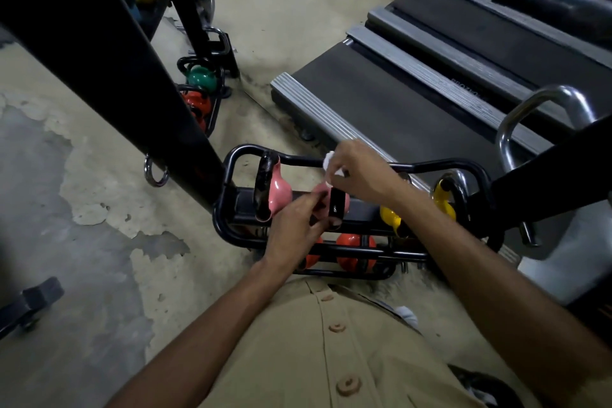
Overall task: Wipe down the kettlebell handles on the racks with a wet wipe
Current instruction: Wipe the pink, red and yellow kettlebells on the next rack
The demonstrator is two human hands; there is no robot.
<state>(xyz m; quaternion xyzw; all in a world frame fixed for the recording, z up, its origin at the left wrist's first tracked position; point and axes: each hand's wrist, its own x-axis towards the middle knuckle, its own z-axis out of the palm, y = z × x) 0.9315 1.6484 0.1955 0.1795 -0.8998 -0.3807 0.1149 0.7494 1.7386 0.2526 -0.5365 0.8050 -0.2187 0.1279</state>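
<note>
Worn, peeling concrete covers this gym floor. Nearest, the left hand curls its fingers on the black handle of a pink kettlebell on the low rack. Just above it, the right hand pinches the bunched wet wipe. This handle looks mid-clean. The yellow kettlebells, orange kettlebells and the farther rack probably remain; nothing shows which are done.

The hands hide most of the second pink kettlebell.
</note>
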